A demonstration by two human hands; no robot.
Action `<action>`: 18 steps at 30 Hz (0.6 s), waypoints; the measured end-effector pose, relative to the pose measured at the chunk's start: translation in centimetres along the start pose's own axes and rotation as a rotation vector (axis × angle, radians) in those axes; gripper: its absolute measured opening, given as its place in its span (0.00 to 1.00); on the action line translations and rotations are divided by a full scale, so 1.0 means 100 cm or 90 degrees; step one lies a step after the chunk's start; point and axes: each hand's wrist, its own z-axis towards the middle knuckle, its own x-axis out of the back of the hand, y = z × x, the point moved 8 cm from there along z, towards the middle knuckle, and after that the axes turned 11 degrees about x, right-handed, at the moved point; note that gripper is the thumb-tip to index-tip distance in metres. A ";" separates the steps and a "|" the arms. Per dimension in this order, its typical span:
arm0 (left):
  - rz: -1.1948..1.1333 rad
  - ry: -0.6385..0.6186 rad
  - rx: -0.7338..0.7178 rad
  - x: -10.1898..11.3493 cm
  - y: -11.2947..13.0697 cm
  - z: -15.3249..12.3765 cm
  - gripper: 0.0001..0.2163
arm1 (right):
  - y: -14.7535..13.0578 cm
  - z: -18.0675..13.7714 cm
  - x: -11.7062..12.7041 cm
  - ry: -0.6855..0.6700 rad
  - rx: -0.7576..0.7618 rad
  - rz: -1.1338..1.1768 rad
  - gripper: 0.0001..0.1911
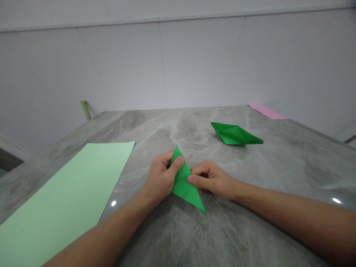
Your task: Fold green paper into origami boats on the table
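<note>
Between my two hands is a folded green paper (185,188), a pointed shape with one tip up and another down to the right. My left hand (162,174) pinches its upper left part, thumb on the front face and fingers behind. My right hand (213,180) grips its right edge between thumb and curled fingers. The fingers behind the paper are partly hidden. Beyond my right hand, a darker green folded paper boat (236,134) rests on the table.
A large pale green sheet (72,189) lies on the left of the grey marbled table (172,128), with a blue edge showing beneath its far corner. Pink paper (268,112) lies at the far right corner. A yellow-green object (85,110) stands by the far left edge. A white wall (178,66) rises behind.
</note>
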 end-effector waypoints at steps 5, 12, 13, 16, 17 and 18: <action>-0.048 0.002 -0.011 0.001 0.001 -0.002 0.17 | 0.000 -0.001 -0.005 -0.045 0.013 0.012 0.27; -0.095 -0.055 -0.077 0.000 0.009 -0.009 0.17 | -0.022 -0.004 -0.015 -0.112 0.134 -0.150 0.21; -0.099 -0.066 -0.079 -0.001 0.009 -0.009 0.17 | -0.026 -0.005 -0.018 -0.125 0.157 -0.182 0.20; -0.098 -0.088 -0.086 -0.001 0.008 -0.009 0.17 | -0.032 -0.007 -0.024 -0.151 0.206 -0.260 0.20; -0.089 -0.098 -0.085 -0.002 0.008 -0.009 0.17 | -0.033 -0.007 -0.024 -0.153 0.215 -0.279 0.20; -0.073 -0.112 -0.084 -0.004 0.008 -0.008 0.17 | -0.033 -0.007 -0.025 -0.152 0.220 -0.293 0.20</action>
